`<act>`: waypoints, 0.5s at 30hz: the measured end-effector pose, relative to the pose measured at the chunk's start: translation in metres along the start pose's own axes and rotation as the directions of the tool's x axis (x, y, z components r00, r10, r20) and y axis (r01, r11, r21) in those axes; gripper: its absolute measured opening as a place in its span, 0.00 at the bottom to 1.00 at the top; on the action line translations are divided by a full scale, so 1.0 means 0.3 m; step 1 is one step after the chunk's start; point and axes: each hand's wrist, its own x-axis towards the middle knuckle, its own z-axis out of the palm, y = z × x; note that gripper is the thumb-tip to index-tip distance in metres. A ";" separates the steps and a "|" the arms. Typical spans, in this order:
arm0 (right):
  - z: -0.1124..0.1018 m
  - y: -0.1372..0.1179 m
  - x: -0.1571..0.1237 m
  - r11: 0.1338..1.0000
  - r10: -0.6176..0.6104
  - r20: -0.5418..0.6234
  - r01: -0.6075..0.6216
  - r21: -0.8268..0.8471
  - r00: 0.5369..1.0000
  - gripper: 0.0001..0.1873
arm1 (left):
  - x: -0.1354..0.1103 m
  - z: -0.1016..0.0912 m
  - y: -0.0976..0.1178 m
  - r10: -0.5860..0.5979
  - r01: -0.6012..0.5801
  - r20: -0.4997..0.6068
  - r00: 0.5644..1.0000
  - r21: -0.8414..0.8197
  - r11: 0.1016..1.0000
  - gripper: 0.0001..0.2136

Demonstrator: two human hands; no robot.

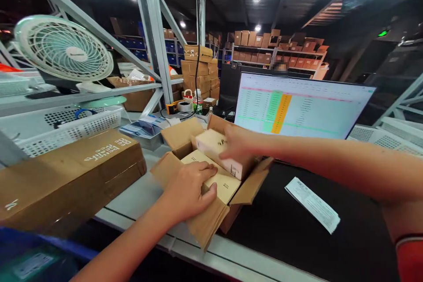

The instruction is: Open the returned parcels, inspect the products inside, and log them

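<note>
Carefully, the left hand (188,191) grips a small cream box (221,186) inside the open carton (211,224), while the half-open right hand (239,145) rests on another box (211,146).

left hand (188,191): fingers curled downward | right hand (239,145): fingers extended, palm down

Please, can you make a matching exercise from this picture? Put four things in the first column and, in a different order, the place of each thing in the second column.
Column 1
1. Left hand
2. Right hand
3. Printed paper slip
4. Desk fan

Column 2
A. Lying on the black surface
B. On the metal shelf
C. On the lower cream box
D. On the upper pale box

Right pairs: 1-C, 2-D, 3-A, 4-B
</note>
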 end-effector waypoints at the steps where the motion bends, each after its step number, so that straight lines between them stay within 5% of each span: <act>1: -0.061 0.012 -0.021 0.996 0.003 -0.112 0.007 0.084 0.994 0.44 | 0.002 -0.008 0.003 0.005 -0.005 0.024 1.000 0.012 1.000 0.20; 5: -0.335 0.147 -0.212 0.946 0.081 -0.475 0.082 0.314 0.876 0.28 | 0.023 -0.044 0.013 0.040 -0.044 0.127 0.991 0.028 0.999 0.23; 8: -0.417 0.323 -0.438 0.946 0.161 -0.588 0.045 0.320 0.792 0.22 | 0.063 -0.076 0.007 0.041 -0.051 0.258 0.965 0.031 0.998 0.28; 12: -0.259 0.512 -0.702 0.988 0.154 -0.633 -0.121 0.096 0.758 0.21 | 0.165 -0.118 -0.021 0.069 -0.090 0.468 0.881 0.024 0.996 0.38; 15: -0.033 0.509 -0.790 0.909 0.264 -0.549 -0.395 -0.133 0.793 0.25 | 0.266 -0.115 -0.041 0.150 -0.197 0.511 0.847 0.039 0.980 0.42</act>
